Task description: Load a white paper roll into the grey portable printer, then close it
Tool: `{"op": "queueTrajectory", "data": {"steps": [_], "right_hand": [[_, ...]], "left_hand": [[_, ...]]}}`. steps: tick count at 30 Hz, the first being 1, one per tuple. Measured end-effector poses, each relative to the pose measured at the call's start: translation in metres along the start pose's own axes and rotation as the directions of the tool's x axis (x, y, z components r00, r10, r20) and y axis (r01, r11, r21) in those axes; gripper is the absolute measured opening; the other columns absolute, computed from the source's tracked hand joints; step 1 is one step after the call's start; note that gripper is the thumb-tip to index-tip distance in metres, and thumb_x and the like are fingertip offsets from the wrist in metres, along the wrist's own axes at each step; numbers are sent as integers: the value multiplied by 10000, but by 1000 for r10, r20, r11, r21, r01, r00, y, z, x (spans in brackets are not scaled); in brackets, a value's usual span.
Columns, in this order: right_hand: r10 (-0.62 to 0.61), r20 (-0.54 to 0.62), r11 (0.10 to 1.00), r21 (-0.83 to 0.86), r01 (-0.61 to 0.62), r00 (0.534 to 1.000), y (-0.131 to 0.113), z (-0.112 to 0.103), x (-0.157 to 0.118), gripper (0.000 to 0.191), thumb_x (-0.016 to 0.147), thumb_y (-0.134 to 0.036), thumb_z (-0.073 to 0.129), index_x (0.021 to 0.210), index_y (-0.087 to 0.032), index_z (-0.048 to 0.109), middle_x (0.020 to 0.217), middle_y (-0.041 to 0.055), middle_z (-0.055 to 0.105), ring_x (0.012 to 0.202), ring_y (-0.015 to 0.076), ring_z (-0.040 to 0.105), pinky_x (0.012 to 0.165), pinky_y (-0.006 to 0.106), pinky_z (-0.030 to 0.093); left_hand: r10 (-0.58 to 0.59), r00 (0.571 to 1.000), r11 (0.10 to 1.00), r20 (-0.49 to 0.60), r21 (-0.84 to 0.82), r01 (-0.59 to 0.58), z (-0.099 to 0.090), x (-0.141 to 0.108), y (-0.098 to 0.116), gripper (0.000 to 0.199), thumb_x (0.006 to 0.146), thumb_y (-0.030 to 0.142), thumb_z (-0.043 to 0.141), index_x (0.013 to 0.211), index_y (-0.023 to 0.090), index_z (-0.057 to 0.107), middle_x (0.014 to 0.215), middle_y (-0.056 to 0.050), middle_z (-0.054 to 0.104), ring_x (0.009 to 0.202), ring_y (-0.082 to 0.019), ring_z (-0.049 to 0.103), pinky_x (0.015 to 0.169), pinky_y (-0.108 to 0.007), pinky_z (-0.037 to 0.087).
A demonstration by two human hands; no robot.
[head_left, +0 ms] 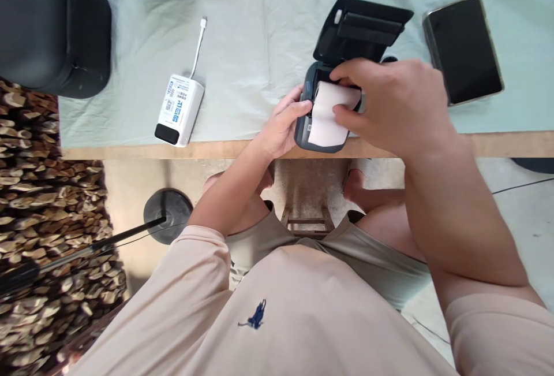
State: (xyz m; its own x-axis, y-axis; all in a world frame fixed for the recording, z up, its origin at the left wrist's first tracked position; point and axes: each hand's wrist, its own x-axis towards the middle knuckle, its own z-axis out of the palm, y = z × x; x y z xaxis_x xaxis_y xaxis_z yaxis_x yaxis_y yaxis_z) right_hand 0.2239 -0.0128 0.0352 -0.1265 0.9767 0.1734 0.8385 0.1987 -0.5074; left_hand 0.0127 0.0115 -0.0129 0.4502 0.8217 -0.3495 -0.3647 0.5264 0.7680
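Printer (337,47), lid (363,28) raised, at the table edge (225,149), clasped by the left hand (283,122). Right hand (393,104) pinches its paper roll (326,119); cloth (242,70) spreads left to a power bank (182,107).

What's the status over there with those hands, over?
Left hand holding dark device at its side. Right hand on white paper inside. Lid up. Black-screened phone and white power pack lie apart from the device.
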Motion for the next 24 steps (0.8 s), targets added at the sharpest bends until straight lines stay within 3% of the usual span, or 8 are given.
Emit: {"op": "queueTrajectory", "data": {"steps": [3, 5, 10, 13, 14, 19, 21, 24], "right_hand": [[47, -98, 954, 300, -15, 994, -7, -12, -3, 395, 839, -503, 801, 1175, -297, 783, 912, 17, 766, 648, 169, 558, 664, 386, 552], [191, -195, 819, 573, -46, 962, 5, -15, -2, 396, 848, -545, 745, 1139, -277, 773, 837, 28, 703, 572, 161, 502, 496, 344, 412], [628, -108, 460, 850, -255, 771, 78, -6, 10, 368, 906, -366, 491, 1200, -256, 684, 924, 79, 652, 529, 172, 457, 438, 347, 316], [696, -211, 515, 813, -272, 686, 119, 10, 8, 330, 855, -264, 573, 1180, -298, 529, 955, 21, 612, 523, 127, 390, 470, 317, 299], [671, -309, 610, 747, -265, 674, 129, 15, 6, 367, 857, -256, 614, 1194, -318, 482, 988, 10, 624, 546, 125, 421, 502, 314, 334], [326, -528, 939, 281, -201, 784, 155, 21, -11, 420, 892, -423, 787, 1125, -326, 451, 1102, 75, 615, 913, 260, 650, 867, 465, 562], [212, -494, 977, 131, -169, 843, 155, 16, -16, 474, 851, -529, 858, 1106, -311, 524, 1168, 137, 621, 1132, 342, 647, 1070, 542, 539], [232, -405, 973, 87, -215, 884, 152, 12, -18, 553, 749, -504, 927, 1140, -300, 594, 1228, 159, 681, 1170, 378, 656, 1102, 582, 519]], "left_hand": [[27, 1000, 1000, 17, 10, -27, -3, 2, -1, 157, 1036, 312, 670, 1154, 239, 742, 1008, -4, 825, 1261, -281, 851, 1051, -388, 724], [14, 1000, 1000, 18, 3, -15, -4, 3, -1, 165, 1026, 341, 682, 1144, 245, 747, 1068, -15, 852, 1303, -289, 838, 1061, -385, 722], [-34, 999, 999, -19, -41, 33, 1, 2, 4, 173, 1045, 296, 651, 1163, 247, 768, 1152, -29, 881, 1427, -283, 791, 1158, -387, 696], [-53, 998, 995, -42, -83, 49, 6, 1, 6, 133, 1036, 257, 669, 1123, 234, 766, 1151, -35, 883, 1442, -285, 787, 1193, -383, 680], [-61, 997, 995, -50, -87, 57, 6, 1, 7, 126, 1034, 254, 674, 1120, 234, 764, 1161, -36, 884, 1444, -285, 786, 1197, -381, 677], [-54, 998, 994, -36, -94, 51, 6, 2, 7, 231, 1044, 250, 647, 1241, 241, 767, 1204, -34, 897, 1426, -286, 802, 1190, -393, 690], [-68, 996, 992, -61, -114, 60, 6, 2, 6, 321, 1038, 277, 682, 1352, 253, 746, 1222, -34, 901, 1410, -295, 814, 1189, -409, 695], [-91, 991, 988, -102, -130, 78, 6, 2, 6, 407, 1022, 300, 721, 1428, 279, 722, 1228, -30, 901, 1404, -301, 819, 1198, -416, 691]]}}
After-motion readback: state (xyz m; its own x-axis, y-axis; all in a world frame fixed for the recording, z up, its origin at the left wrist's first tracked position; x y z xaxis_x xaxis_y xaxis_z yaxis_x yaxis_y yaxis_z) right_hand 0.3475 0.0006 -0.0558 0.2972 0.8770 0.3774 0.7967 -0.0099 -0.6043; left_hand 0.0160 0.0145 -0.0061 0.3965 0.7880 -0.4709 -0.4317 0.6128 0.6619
